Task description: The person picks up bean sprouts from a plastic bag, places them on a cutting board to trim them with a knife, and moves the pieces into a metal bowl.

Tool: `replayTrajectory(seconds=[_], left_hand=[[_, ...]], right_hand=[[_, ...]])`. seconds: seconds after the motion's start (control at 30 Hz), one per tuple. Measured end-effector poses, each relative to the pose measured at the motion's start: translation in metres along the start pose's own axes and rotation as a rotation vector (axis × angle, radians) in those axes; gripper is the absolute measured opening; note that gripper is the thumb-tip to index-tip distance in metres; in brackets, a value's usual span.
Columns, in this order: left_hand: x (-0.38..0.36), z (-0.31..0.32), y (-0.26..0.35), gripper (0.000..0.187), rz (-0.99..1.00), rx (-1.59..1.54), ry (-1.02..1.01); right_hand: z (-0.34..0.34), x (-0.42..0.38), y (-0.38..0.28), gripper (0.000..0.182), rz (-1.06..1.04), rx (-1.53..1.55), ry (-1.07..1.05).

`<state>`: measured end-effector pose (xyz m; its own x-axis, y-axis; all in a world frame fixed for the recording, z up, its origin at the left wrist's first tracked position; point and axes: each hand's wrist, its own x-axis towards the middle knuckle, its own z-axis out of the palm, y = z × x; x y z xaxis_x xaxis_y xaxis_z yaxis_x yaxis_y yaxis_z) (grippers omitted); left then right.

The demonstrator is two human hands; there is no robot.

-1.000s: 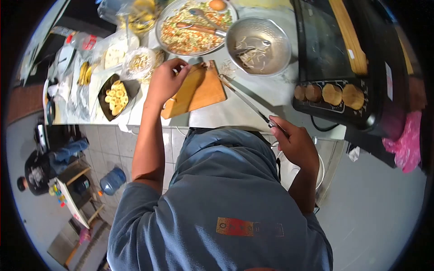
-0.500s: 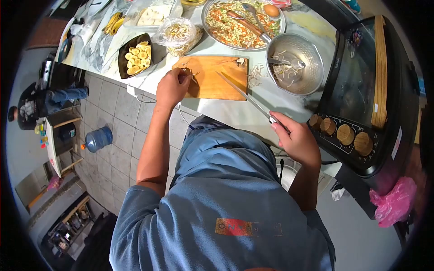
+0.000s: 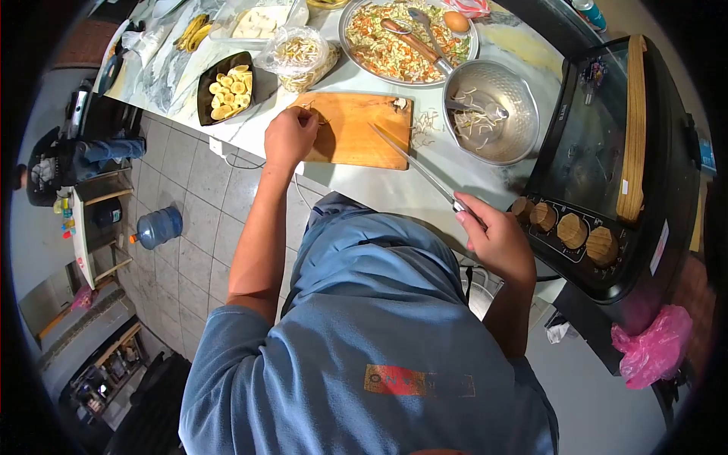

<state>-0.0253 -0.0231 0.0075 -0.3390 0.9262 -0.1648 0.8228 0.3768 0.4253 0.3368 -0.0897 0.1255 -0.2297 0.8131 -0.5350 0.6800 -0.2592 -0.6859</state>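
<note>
My right hand (image 3: 497,236) is closed round the handle of a long knife (image 3: 413,163), its blade slanting up and left with the tip over the wooden cutting board (image 3: 360,136). At the board's left edge, my left hand (image 3: 292,136) is pinched shut on thin strands that look like bean sprouts (image 3: 317,116), mostly hidden by the fingers. More sprouts fill a clear plastic bag (image 3: 303,57) just beyond the board. Loose sprout bits (image 3: 425,127) lie right of it. A dimpled metal saucepan (image 3: 519,114) holds sprouts too.
A round tray (image 3: 364,72) of chopped vegetables carries a spoon and an egg (image 3: 456,21). Sliced bananas fill a dark bowl (image 3: 202,98) at left. A black toaster oven (image 3: 599,144) stands close on the right. A person (image 3: 45,171) is at far left, past a water jug (image 3: 159,227).
The view has shifted slightly. My left hand stays at the board's left edge with its fingers turned further over the strands. The knife remains in my right hand, nearly still.
</note>
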Motion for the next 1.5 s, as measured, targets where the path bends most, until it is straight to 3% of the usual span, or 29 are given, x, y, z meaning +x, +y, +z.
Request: replayTrajectory(seconds=[0.2, 0.3, 0.47, 0.8, 0.9, 1.13, 1.23, 1.33, 1.4, 1.5], left_hand=[[0.004, -0.01, -0.001, 0.029, 0.031, -0.24, 0.03], [0.007, -0.011, -0.001, 0.028, 0.078, -0.325, -0.017], [0.011, -0.001, 0.008, 0.017, 0.135, -0.723, -0.207], [0.023, 0.015, 0.039, 0.019, 0.313, -0.541, -0.37], [0.025, 0.023, 0.041, 0.022, 0.406, -0.478, -0.304], [0.02, 0.026, 0.042, 0.027, 0.412, -0.579, -0.442], [0.009, 0.017, 0.051, 0.021, 0.405, -0.562, -0.435], [0.007, 0.014, 0.053, 0.015, 0.462, -0.379, -0.383], [0.013, 0.021, 0.047, 0.011, 0.778, -0.321, -0.231], [0.013, 0.026, 0.041, 0.01, 0.776, -0.279, -0.129]], right_hand=[[0.002, 0.0, 0.001, 0.038, -0.025, 0.02, 0.006], [0.005, 0.0, 0.004, 0.038, -0.041, 0.04, 0.022], [0.008, -0.006, 0.003, 0.039, 0.006, 0.042, 0.046], [0.013, -0.02, 0.0, 0.041, 0.152, 0.043, 0.082], [0.02, -0.025, 0.002, 0.04, 0.122, 0.06, 0.127], [0.034, -0.031, 0.01, 0.04, 0.151, 0.133, 0.177], [0.038, -0.033, 0.009, 0.04, 0.162, 0.17, 0.221], [0.041, -0.033, 0.003, 0.04, 0.152, 0.177, 0.23], [0.046, -0.031, -0.001, 0.04, 0.157, 0.161, 0.215], [0.057, -0.027, -0.001, 0.041, 0.154, 0.156, 0.195]])
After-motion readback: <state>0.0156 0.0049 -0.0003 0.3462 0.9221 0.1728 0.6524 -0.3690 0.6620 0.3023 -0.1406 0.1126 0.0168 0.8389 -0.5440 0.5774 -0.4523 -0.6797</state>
